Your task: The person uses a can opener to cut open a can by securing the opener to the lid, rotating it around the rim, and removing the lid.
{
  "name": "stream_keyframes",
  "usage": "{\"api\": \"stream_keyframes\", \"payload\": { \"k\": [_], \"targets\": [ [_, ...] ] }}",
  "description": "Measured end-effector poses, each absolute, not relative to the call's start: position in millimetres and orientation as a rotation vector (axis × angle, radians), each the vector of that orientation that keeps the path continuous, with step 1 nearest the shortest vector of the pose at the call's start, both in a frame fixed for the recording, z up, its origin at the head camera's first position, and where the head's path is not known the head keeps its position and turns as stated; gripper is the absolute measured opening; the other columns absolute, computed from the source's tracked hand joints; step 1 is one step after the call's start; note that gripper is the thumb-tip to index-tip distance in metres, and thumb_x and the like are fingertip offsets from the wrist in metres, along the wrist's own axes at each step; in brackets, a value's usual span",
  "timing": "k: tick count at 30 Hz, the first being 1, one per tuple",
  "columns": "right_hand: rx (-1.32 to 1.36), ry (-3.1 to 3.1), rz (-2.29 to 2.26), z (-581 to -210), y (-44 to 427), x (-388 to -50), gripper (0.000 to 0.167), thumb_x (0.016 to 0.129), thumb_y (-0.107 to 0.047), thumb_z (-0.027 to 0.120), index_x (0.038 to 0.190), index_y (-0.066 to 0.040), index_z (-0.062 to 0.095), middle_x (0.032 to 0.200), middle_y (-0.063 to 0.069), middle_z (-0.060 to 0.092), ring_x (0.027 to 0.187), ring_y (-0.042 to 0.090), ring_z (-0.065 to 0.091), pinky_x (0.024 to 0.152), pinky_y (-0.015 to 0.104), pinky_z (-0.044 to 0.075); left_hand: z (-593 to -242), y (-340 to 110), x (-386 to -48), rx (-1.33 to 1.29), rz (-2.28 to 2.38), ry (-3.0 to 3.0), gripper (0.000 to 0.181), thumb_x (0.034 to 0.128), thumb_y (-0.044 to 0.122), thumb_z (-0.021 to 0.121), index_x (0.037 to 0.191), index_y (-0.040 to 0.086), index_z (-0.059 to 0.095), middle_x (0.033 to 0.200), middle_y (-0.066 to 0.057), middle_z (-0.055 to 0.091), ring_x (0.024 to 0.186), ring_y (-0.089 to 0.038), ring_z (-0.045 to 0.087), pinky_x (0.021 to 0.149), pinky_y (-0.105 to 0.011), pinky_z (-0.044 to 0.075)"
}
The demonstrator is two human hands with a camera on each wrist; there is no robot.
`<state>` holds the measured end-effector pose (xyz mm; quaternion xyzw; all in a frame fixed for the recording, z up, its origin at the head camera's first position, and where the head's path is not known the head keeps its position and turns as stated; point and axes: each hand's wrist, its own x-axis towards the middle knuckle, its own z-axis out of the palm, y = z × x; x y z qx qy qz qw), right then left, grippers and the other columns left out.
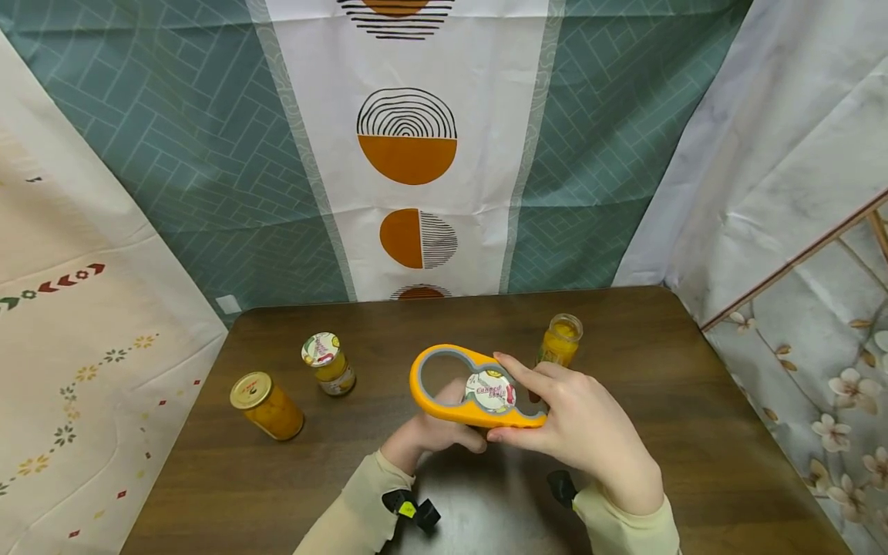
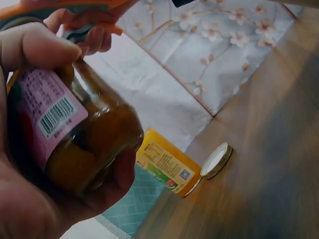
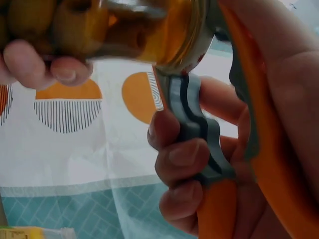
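Note:
My left hand [image 1: 444, 432] [image 2: 30, 199] grips a glass jar [image 2: 99, 134] with a pink barcode label. Over its printed lid [image 1: 491, 391] lies an orange and grey opener [image 1: 444, 414] [image 3: 217, 199], the lid showing through its notched gap. My right hand [image 1: 590, 416] [image 3: 182, 159] holds the opener, fingers curled round one arm in the right wrist view. In that view the jar [image 3: 134, 35] is on its side in the image, its lid end between the opener's arms.
An uncapped yellow jar [image 1: 560, 339] [image 2: 167, 162] stands behind my right hand, a loose lid [image 2: 217, 161] beside it. On the left of the brown table [image 1: 375, 478] are a jar with a gold lid [image 1: 267, 406] and one with a printed lid [image 1: 329, 364]. Patterned cloths hang behind.

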<state>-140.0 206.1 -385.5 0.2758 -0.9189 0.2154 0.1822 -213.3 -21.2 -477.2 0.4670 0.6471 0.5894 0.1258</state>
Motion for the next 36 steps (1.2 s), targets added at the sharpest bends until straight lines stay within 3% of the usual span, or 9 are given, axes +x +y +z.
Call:
{"api": "stream_keyframes", "payload": {
  "k": [7, 14, 19, 26, 36],
  "targets": [
    [0.852, -2.574, 0.592, -385.7, 211.9, -138.2, 0.091, 0.078, -0.080, 0.077, 0.150, -0.026, 0.064, 0.078, -0.015, 0.047, 0.067, -0.001, 0.041, 0.057, 0.020, 0.039, -487.0, -24.5, -216.6, 1.357, 1.632, 1.782, 0.070, 0.0720, 0.009, 0.080, 0.136, -0.004, 0.056, 0.123, -0.021, 0.067, 0.111, -0.013, 0.059, 0.108, -0.035, 0.047],
    [0.869, -2.574, 0.604, -386.9, 214.5, -139.3, 0.091, 0.080, -0.079, 0.076, 0.152, -0.027, 0.061, 0.080, -0.015, 0.048, 0.067, -0.002, 0.043, 0.057, 0.020, 0.040, -492.3, -24.5, -218.3, 1.386, 1.619, 1.739, 0.067, 0.0746, 0.010, 0.080, 0.135, -0.006, 0.057, 0.122, -0.024, 0.065, 0.112, -0.016, 0.058, 0.110, -0.037, 0.045],
    [0.870, -2.553, 0.614, -386.3, 216.3, -138.9, 0.090, 0.081, -0.079, 0.075, 0.153, -0.026, 0.061, 0.080, -0.015, 0.049, 0.067, -0.002, 0.043, 0.057, 0.019, 0.039, -490.4, -22.4, -215.5, 1.353, 1.651, 1.713, 0.068, 0.0741, 0.009, 0.080, 0.136, -0.007, 0.057, 0.125, -0.025, 0.065, 0.114, -0.017, 0.059, 0.111, -0.037, 0.045],
    [0.830, -2.553, 0.628, -382.7, 221.4, -138.7, 0.090, 0.082, -0.077, 0.076, 0.154, -0.025, 0.060, 0.083, -0.015, 0.048, 0.066, 0.000, 0.042, 0.058, 0.021, 0.040, -489.4, -17.8, -214.7, 1.359, 1.664, 1.721, 0.061, 0.0725, 0.008, 0.081, 0.129, -0.005, 0.060, 0.110, -0.021, 0.065, 0.096, -0.012, 0.058, 0.092, -0.031, 0.051],
    [0.800, -2.561, 0.664, -380.4, 227.3, -139.4, 0.091, 0.082, -0.073, 0.079, 0.155, -0.022, 0.059, 0.094, -0.012, 0.060, 0.073, 0.004, 0.051, 0.064, 0.025, 0.047, -488.6, -16.7, -216.8, 1.319, 1.727, 1.722, 0.065, 0.0708, 0.003, 0.083, 0.131, -0.007, 0.060, 0.114, -0.024, 0.064, 0.098, -0.016, 0.059, 0.094, -0.033, 0.051]
  ]
}}
